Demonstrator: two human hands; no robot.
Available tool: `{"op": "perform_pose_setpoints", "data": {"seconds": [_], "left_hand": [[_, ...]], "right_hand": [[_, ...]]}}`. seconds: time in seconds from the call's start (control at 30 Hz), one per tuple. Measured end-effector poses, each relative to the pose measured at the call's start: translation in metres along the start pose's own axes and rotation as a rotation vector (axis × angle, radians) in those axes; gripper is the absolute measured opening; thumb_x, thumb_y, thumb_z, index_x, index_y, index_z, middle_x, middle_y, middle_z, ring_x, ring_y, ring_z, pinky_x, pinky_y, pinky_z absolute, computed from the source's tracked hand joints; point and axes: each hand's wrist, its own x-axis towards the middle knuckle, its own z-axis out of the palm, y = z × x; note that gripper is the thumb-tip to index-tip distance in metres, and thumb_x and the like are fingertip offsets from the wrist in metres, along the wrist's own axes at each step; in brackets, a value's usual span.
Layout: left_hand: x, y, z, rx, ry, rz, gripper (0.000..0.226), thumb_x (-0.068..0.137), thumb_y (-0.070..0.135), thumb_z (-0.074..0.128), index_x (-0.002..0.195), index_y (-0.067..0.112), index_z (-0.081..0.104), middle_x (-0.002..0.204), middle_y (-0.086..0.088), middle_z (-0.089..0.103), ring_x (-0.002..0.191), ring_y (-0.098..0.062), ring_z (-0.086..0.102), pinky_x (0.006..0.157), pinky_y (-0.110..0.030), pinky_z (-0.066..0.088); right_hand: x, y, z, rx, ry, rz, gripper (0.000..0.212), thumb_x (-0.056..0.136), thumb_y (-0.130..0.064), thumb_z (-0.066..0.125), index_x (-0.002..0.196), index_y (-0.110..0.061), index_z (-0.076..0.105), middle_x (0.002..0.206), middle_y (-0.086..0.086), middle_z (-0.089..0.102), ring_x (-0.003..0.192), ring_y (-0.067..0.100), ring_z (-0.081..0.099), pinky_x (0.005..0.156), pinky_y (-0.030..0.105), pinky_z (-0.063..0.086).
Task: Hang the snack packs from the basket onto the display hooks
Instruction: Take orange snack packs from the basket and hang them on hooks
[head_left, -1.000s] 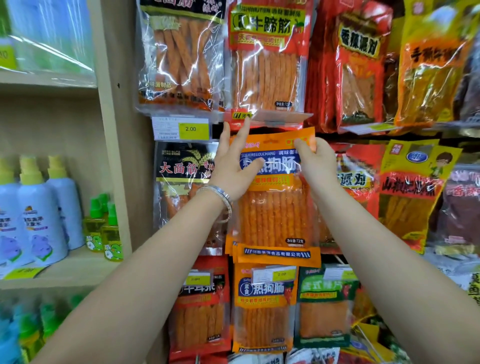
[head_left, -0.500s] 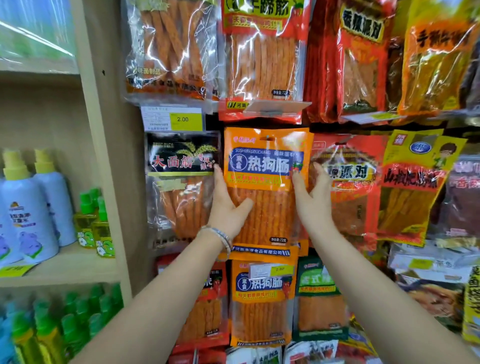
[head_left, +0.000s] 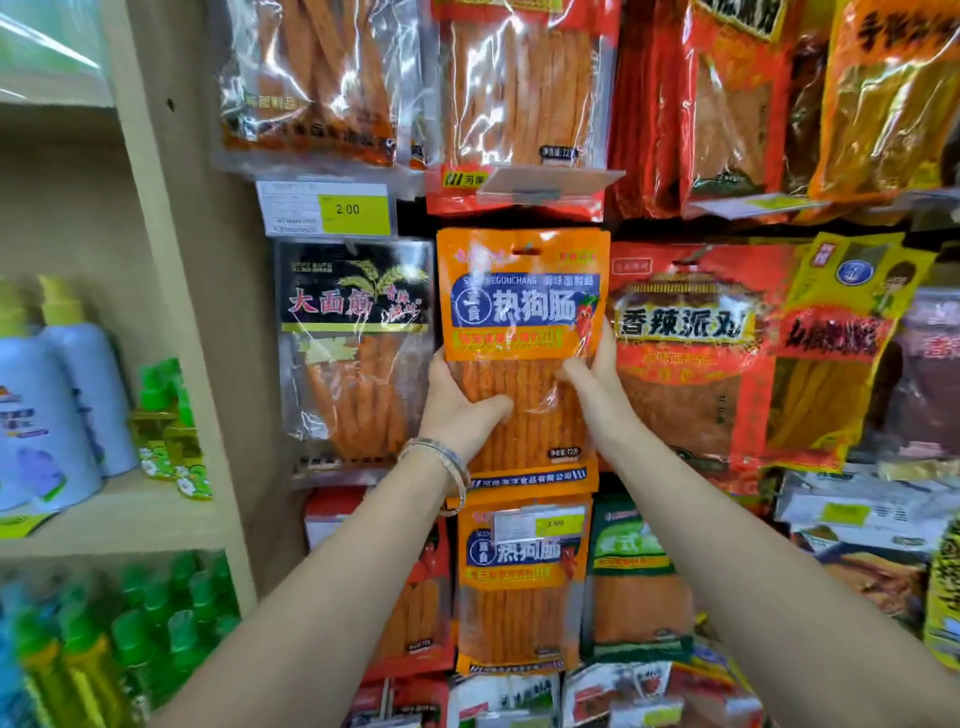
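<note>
So the orange snack pack (head_left: 522, 312) is up against the display wall, upright and facing out, held from both sides around its middle. The left hand (head_left: 462, 405) has its thumb laid across the clear front over the orange sticks, with the rest of the fingers wrapped behind the left edge, so it's pinching the pack. The right hand (head_left: 597, 384) grips the right edge the same way, thumb on the front and fingers curled round the side. There's a hang hole (head_left: 525, 251) at the top of the pack, but I honestly can't tell if it's on a hook. A bracelet (head_left: 441, 462) sits on the left wrist. A black pack (head_left: 356, 306) hangs just beside it on the left, a red pack (head_left: 685, 332) on the right, and a matching orange pack (head_left: 522, 582) sits right below, its top edge tucked behind the held one. A yellow price tag (head_left: 353, 210) reading 2.00 is up and to the left. Further left, a wooden shelf (head_left: 130, 519) carries white bottles (head_left: 78, 395) and small green bottles (head_left: 166, 415).
</note>
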Motion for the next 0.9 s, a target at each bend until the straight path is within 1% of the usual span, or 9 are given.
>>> {"op": "perform_pose_setpoints", "data": {"seconds": [0.07, 0.13, 0.2, 0.37, 0.47, 0.63, 0.7, 0.8, 0.9], "left_hand": [[-0.004, -0.006, 0.001, 0.009, -0.004, 0.049, 0.084, 0.076, 0.006, 0.067, 0.142, 0.024, 0.017, 0.117, 0.001, 0.055, 0.093, -0.005, 0.058, 0.058, -0.009, 0.049], [-0.01, -0.011, 0.001, 0.057, 0.029, 0.116, 0.092, 0.077, 0.011, 0.068, 0.147, 0.027, 0.01, 0.139, -0.003, 0.042, 0.121, -0.014, 0.048, 0.091, -0.023, 0.048], [-0.016, -0.015, 0.002, 0.164, 0.083, 0.211, 0.101, 0.077, 0.016, 0.069, 0.149, 0.028, 0.0, 0.154, 0.003, 0.02, 0.138, -0.005, 0.02, 0.111, -0.027, 0.023], [-0.023, -0.02, 0.002, 0.262, 0.103, 0.372, 0.11, 0.074, 0.011, 0.066, 0.145, 0.04, -0.013, 0.152, 0.02, 0.003, 0.132, 0.014, 0.0, 0.109, -0.018, 0.007], [-0.021, -0.021, 0.0, 0.339, 0.059, 0.362, 0.106, 0.078, 0.009, 0.064, 0.139, 0.051, -0.013, 0.157, 0.012, -0.002, 0.139, 0.005, -0.003, 0.107, -0.02, 0.008], [-0.029, -0.023, 0.005, 0.387, 0.088, 0.385, 0.097, 0.083, 0.007, 0.061, 0.144, 0.046, -0.002, 0.158, 0.001, -0.002, 0.136, 0.005, -0.003, 0.081, 0.015, 0.009], [-0.035, -0.022, 0.008, 0.459, 0.147, 0.449, 0.085, 0.081, 0.006, 0.061, 0.147, 0.034, 0.016, 0.157, -0.005, -0.001, 0.142, -0.008, 0.001, 0.101, 0.003, 0.009], [-0.043, -0.017, 0.017, 0.619, 0.232, 0.495, 0.073, 0.075, 0.005, 0.063, 0.141, 0.024, 0.038, 0.156, -0.014, -0.001, 0.145, -0.03, -0.002, 0.117, -0.044, 0.011], [-0.047, -0.009, 0.031, 0.765, 0.263, 0.547, 0.069, 0.071, 0.002, 0.062, 0.134, 0.026, 0.047, 0.157, -0.015, 0.003, 0.144, -0.033, -0.005, 0.115, -0.047, -0.006]], "right_hand": [[-0.005, 0.007, -0.002, -0.09, 0.014, -0.03, 0.086, 0.076, -0.032, 0.054, 0.15, -0.028, 0.01, 0.148, 0.008, 0.037, 0.134, 0.024, 0.038, 0.111, 0.05, 0.031], [-0.015, 0.016, -0.003, -0.222, 0.077, -0.077, 0.086, 0.082, -0.045, 0.054, 0.151, -0.03, 0.006, 0.156, 0.003, 0.023, 0.141, 0.01, 0.023, 0.116, 0.04, 0.023], [-0.023, 0.026, -0.004, -0.342, 0.161, -0.168, 0.083, 0.087, -0.053, 0.049, 0.151, -0.029, 0.002, 0.157, -0.004, 0.016, 0.134, -0.008, 0.011, 0.113, 0.027, 0.015], [-0.034, 0.038, -0.003, -0.493, 0.137, -0.22, 0.092, 0.083, -0.053, 0.051, 0.147, -0.041, -0.014, 0.159, -0.001, 0.009, 0.137, -0.005, 0.004, 0.11, 0.024, 0.01], [-0.035, 0.039, -0.006, -0.587, 0.108, -0.221, 0.096, 0.08, -0.056, 0.051, 0.149, -0.032, -0.012, 0.159, 0.001, 0.011, 0.144, 0.009, 0.007, 0.111, 0.025, 0.01], [-0.038, 0.038, -0.014, -0.675, 0.14, -0.227, 0.089, 0.086, -0.041, 0.063, 0.152, -0.013, 0.008, 0.153, 0.01, 0.025, 0.142, 0.023, 0.02, 0.114, 0.033, 0.02], [-0.043, 0.034, -0.018, -0.69, 0.163, -0.244, 0.086, 0.085, -0.039, 0.066, 0.149, -0.009, 0.018, 0.148, 0.012, 0.033, 0.139, 0.024, 0.025, 0.113, 0.034, 0.022], [-0.047, 0.027, -0.027, -0.712, 0.163, -0.277, 0.083, 0.082, -0.038, 0.07, 0.146, -0.005, 0.028, 0.143, 0.015, 0.038, 0.136, 0.026, 0.029, 0.111, 0.034, 0.023], [-0.047, 0.02, -0.045, -0.682, 0.14, -0.308, 0.076, 0.085, -0.041, 0.065, 0.146, -0.01, 0.03, 0.145, 0.009, 0.035, 0.135, 0.018, 0.027, 0.109, 0.026, 0.019]]}}
